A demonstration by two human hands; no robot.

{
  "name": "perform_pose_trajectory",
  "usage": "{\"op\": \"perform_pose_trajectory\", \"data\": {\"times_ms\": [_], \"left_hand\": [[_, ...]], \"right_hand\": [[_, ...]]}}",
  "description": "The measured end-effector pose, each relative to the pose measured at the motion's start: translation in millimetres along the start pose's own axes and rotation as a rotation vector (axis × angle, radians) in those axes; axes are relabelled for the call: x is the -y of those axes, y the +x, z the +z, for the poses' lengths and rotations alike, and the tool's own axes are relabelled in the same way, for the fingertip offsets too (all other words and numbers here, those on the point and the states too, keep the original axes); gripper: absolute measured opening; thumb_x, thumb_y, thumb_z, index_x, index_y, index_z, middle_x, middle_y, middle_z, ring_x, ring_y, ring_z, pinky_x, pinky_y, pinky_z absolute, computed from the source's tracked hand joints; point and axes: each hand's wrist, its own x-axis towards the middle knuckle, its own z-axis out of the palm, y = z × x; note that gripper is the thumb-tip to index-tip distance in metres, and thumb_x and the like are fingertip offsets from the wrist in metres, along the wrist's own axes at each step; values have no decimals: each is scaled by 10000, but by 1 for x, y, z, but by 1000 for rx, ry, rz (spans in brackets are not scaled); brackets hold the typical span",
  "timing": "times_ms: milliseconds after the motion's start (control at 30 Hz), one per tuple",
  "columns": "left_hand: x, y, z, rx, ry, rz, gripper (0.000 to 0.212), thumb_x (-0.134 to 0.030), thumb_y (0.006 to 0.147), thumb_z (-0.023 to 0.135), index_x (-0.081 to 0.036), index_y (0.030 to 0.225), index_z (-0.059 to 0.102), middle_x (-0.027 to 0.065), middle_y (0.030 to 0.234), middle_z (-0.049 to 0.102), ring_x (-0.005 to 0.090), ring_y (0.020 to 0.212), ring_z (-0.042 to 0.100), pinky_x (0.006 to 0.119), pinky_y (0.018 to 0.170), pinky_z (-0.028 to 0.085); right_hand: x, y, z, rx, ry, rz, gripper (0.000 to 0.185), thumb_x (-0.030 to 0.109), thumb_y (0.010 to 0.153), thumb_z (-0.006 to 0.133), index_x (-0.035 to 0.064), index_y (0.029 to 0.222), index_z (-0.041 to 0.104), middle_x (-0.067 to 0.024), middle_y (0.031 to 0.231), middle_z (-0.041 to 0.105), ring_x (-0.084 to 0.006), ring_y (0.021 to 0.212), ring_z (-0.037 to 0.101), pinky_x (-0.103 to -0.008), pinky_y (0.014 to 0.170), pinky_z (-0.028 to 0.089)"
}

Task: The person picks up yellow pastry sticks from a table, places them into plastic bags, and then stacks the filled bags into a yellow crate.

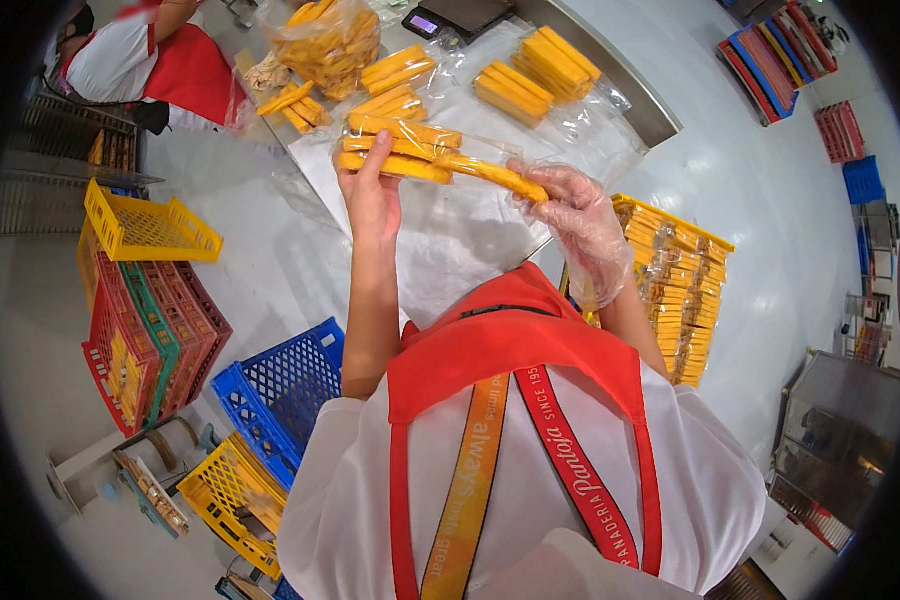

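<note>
My left hand is bare and grips a clear plastic bag of yellow breadsticks, its thumb across the front. A disposable clear plastic glove covers my right hand. Pinched in its fingers is a single breadstick, slanting from the glove to the bag's right end. The tip overlaps the bag; whether it lies inside the film, I cannot tell. Beyond my hands, on the white-covered table, lie bundles of breadsticks, some in clear film, and loose breadsticks.
A large bag of breadsticks and a digital scale are at the back. At right stands a yellow crate of packed breadsticks. Blue and yellow crates sit left, near stacked crates. Another person is upper left.
</note>
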Motion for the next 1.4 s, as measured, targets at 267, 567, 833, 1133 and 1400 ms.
{"op": "perform_pose_trajectory", "data": {"times_ms": [267, 567, 833, 1133, 1400], "left_hand": [[2, 0, -2, -5, -33, 7, 401, -89, 921, 662, -105, 1272, 471, 54, 1210, 597, 200, 1113, 603, 388, 911, 542], [5, 1, -1, -16, -16, 82, 503, -11, 882, 689, -99, 1277, 390, 69, 1196, 558, 180, 1075, 599, 350, 865, 555], [0, -4, 0, 28, 107, 30, 468, -57, 915, 664, -129, 1304, 413, 62, 1213, 569, 196, 1111, 593, 387, 902, 539], [6, -6, -5, 17, 130, 105, 452, -67, 927, 652, -122, 1297, 397, 63, 1188, 572, 195, 1077, 613, 369, 847, 566], [-3, -3, -9, 3, 28, 44, 473, -170, 948, 655, -95, 1311, 362, 61, 1177, 558, 164, 1046, 600, 337, 814, 547]], "right_hand": [[-18, 11, -8, -223, 246, 64, 214, -25, 884, 643, -1, 1096, 623, -178, 1124, 657, -262, 962, 676, -341, 859, 551], [-25, 4, -2, -276, 325, 68, 99, 29, 880, 671, 27, 934, 589, -133, 929, 667, -268, 866, 683, -360, 799, 553], [-23, -1, 13, -287, 224, 43, 100, 14, 881, 671, 25, 916, 578, -134, 899, 665, -243, 852, 683, -339, 763, 554], [-31, -3, 5, -359, 221, 217, 143, 9, 881, 680, -32, 986, 593, -147, 929, 664, -252, 875, 687, -332, 747, 546], [-25, -3, 18, -275, 236, 216, 196, 10, 879, 683, -73, 1040, 609, -150, 941, 667, -263, 910, 681, -325, 748, 537]]}}
